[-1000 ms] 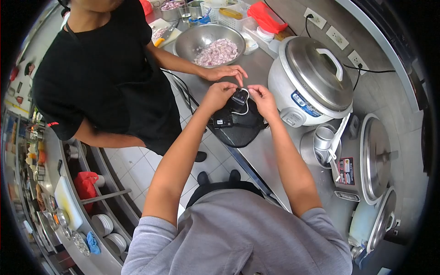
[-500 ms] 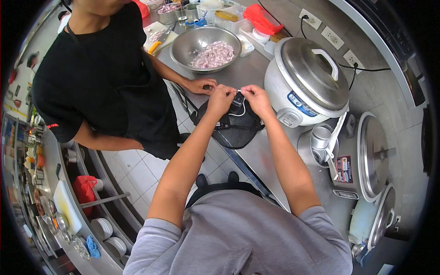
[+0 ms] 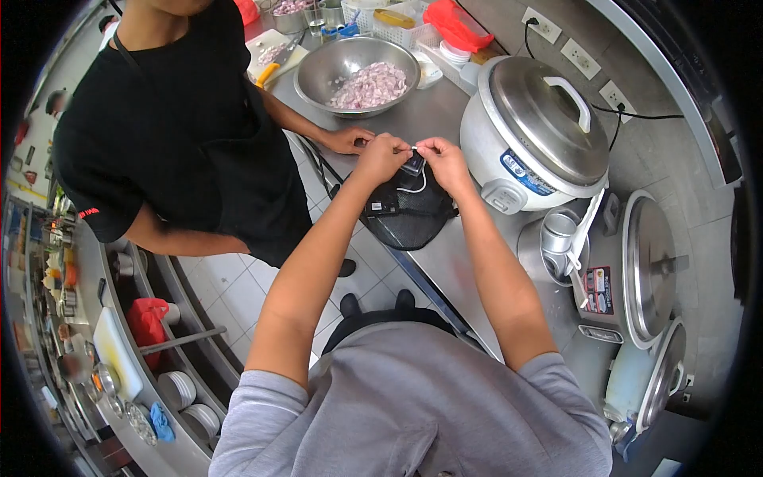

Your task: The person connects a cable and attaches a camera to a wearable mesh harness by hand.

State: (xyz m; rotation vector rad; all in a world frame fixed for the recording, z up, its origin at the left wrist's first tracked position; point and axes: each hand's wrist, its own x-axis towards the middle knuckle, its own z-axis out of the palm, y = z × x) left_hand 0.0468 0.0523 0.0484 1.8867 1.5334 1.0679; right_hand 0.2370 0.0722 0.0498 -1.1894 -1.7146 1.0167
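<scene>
- Here, a small black device (image 3: 412,165) lies on a dark pouch (image 3: 413,230) on a stainless-steel counter (image 3: 447,111), partly covered by the fingers above it; its visible face is dark and slightly glossy, its form squarish.
- A thin white cable (image 3: 414,191) bends in a loose loop beside the device, bright against the black, its pale end showing at the fingertips.
- The left hand (image 3: 383,157), at the device's upper edge, has thumb and fingers pinched on the cable's white end; its exact hold is partly hidden.
- The right hand (image 3: 443,164) meets it tip to tip, thumb and forefinger likewise clamped on the cable's end.
- A flat black box (image 3: 381,206) bearing a small pale marking sits on the pouch, near the left wrist.
- The pouch itself appears mesh-like, with a rounded lower edge close to the counter's rim.
- A co-worker in a black shirt (image 3: 159,119) stands to the left, one hand (image 3: 346,141) resting at the counter's edge, just beside the left hand.
- Beyond the hands stands a metal bowl (image 3: 316,78) of chopped pinkish pieces (image 3: 372,86); to the right, a white lidded cooker (image 3: 491,155).
</scene>
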